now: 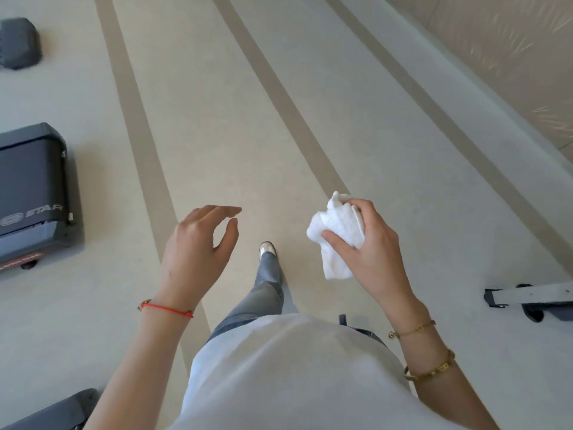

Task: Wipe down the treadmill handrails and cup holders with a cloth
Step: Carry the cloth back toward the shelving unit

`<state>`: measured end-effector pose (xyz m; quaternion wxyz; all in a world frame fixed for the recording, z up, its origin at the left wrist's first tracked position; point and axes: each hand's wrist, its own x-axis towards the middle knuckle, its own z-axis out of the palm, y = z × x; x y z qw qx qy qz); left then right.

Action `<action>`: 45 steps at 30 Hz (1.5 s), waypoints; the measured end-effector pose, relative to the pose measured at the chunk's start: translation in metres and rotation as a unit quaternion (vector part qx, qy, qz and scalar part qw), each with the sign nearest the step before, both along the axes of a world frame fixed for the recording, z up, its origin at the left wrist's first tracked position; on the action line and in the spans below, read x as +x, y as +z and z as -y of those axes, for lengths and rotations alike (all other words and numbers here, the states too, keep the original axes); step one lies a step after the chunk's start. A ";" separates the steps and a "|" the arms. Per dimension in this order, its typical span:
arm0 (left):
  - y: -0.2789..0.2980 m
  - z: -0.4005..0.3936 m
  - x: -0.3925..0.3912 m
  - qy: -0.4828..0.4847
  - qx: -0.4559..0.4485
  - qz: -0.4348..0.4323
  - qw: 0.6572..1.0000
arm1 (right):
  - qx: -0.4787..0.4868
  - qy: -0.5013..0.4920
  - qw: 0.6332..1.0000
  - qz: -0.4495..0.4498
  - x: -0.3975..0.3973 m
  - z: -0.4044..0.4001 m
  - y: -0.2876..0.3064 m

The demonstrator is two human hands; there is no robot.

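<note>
Head view: right hand (369,243) grips a bunched white cloth (336,234); left hand (198,243) hangs loosely spread, empty.

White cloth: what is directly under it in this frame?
The white cloth, bunched in the right hand, hangs over bare floor. The floor right beneath it and the palm behind it are covered.
</note>
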<state>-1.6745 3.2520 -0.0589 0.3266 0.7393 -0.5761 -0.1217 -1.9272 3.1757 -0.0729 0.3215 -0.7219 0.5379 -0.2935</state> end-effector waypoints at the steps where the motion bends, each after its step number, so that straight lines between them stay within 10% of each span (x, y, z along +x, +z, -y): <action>1: 0.001 0.022 0.012 0.006 -0.002 -0.004 1.000 | 0.000 0.005 1.000 0.003 0.013 0.023 0.001; 45: 0.019 0.887 0.426 0.076 0.013 0.006 0.997 | -0.012 0.095 0.995 -0.002 0.446 0.931 0.011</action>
